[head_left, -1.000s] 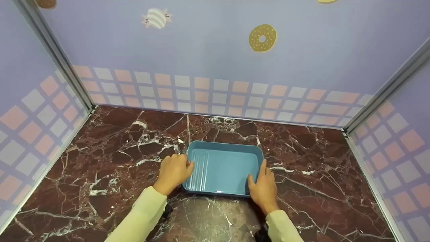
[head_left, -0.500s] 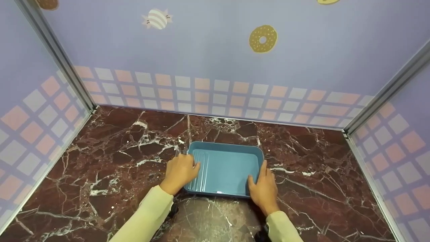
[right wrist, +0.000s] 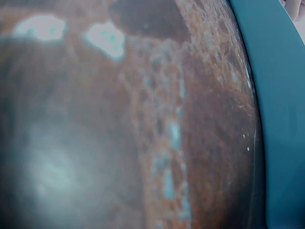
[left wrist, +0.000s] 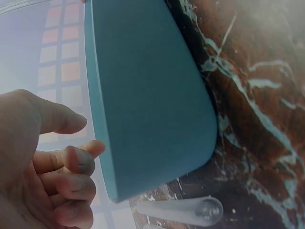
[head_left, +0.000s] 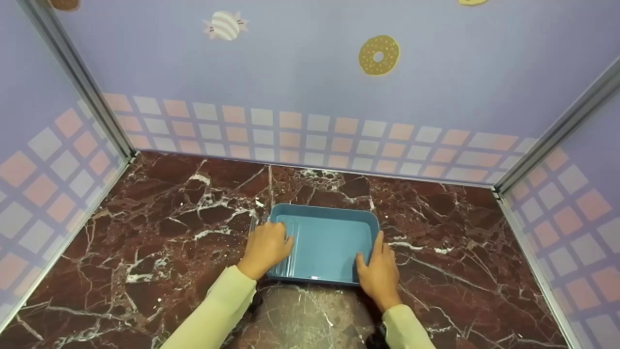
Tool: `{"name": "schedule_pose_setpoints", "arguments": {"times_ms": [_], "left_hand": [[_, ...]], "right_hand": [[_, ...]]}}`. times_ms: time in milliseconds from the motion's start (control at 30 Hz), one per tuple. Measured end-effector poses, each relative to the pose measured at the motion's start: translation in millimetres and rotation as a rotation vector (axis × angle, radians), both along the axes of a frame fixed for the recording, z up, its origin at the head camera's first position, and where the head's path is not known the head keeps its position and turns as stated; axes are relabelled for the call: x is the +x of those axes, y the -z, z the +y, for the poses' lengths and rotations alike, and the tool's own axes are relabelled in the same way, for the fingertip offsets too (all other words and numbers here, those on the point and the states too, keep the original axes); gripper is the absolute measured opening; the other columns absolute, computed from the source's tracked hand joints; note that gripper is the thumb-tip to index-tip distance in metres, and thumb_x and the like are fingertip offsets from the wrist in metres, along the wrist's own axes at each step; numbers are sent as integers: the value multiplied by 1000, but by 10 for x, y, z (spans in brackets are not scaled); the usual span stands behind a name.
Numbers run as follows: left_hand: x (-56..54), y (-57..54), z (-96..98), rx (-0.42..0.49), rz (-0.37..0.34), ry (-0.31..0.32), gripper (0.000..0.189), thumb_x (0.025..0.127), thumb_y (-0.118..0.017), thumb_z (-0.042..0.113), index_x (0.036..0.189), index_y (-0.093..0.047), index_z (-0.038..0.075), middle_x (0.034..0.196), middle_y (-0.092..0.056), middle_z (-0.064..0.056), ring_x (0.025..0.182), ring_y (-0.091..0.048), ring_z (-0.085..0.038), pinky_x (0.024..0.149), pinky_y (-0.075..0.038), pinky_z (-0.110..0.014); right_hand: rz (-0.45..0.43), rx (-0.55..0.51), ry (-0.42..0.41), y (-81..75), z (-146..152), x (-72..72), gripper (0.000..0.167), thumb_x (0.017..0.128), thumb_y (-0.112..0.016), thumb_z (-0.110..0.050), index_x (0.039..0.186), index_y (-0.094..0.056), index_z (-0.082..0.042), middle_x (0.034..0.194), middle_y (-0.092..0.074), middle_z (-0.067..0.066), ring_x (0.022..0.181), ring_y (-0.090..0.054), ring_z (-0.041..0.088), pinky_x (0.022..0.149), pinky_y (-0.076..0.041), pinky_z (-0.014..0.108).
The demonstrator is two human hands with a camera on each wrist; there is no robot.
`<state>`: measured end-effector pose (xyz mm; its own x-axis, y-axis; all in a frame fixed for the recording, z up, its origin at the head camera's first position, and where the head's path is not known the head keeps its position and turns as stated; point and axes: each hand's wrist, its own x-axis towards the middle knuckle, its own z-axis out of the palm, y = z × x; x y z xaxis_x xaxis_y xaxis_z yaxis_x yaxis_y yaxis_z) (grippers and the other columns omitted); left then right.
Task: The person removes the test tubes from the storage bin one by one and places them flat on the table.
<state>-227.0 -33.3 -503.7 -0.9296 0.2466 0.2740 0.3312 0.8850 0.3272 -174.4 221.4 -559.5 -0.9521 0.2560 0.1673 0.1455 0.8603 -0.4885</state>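
A blue rectangular tray (head_left: pixel 334 242) with a ribbed left end lies on the marbled surface. My left hand (head_left: pixel 266 247) is over its left edge, fingers loosely curled. In the left wrist view the left fingers (left wrist: pixel 78 186) show nothing between them, the thumb stands apart and one fingertip reaches the tray's rim (left wrist: pixel 102 119). My right hand (head_left: pixel 380 276) holds the right side of the tray, thumb inside and fingers along the rim. The right wrist view shows mainly the tray's wall (right wrist: pixel 286 129); the right hand is outside that view.
A clear tube (left wrist: pixel 186 211) with a rounded end lies beside the tray's left side, part of another at the lower frame edge. Lilac panels (head_left: pixel 300 72) with checked borders enclose the back and both sides of the marbled surface (head_left: pixel 460 252).
My left hand has moved right, from the tray's left edge to a little further over its ribbed end. The right hand and the tray stay in place.
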Motion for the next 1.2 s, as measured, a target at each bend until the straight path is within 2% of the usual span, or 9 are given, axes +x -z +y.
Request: {"name": "schedule_pose_setpoints", "arguments": {"times_ms": [233,467,700,967,1200], "left_hand": [[-11,27,52,11,-12,18,37,82,-70,23,56,-46,13,56,-56,-11,48,-54,-30,44,-42,-43],[-24,88,101,8,-51,48,37,82,-70,23,56,-46,12,55,-53,-8,47,-49,-23,45,-42,-39],[-26,123,123,-16,-92,48,33,83,-69,23,59,-51,8,57,-54,-8,49,-50,-23,47,-46,-41],[-36,173,147,-13,-39,81,36,80,-69,16,55,-43,11,52,-45,-5,45,-38,-19,41,-39,-39],[-51,202,181,-8,-51,89,42,76,-69,14,52,-35,15,52,-45,-4,46,-42,-20,42,-41,-40]], "right_hand": [[-1,4,8,-1,-16,-8,78,90,-58,-34,151,-22,1,132,-49,26,120,-49,42,91,-44,56],[-17,6,11,-4,-34,-8,79,90,-57,-34,151,-21,1,134,-49,26,122,-48,42,92,-44,56],[-4,6,3,-3,-37,-10,79,91,-58,-34,151,-22,1,134,-48,26,122,-48,42,92,-44,56],[-17,1,6,-6,-26,-4,79,91,-57,-35,151,-20,1,138,-47,24,123,-47,40,92,-44,55],[-4,2,10,7,-6,2,79,90,-58,-35,151,-21,1,137,-48,24,123,-47,40,92,-44,55]]}}
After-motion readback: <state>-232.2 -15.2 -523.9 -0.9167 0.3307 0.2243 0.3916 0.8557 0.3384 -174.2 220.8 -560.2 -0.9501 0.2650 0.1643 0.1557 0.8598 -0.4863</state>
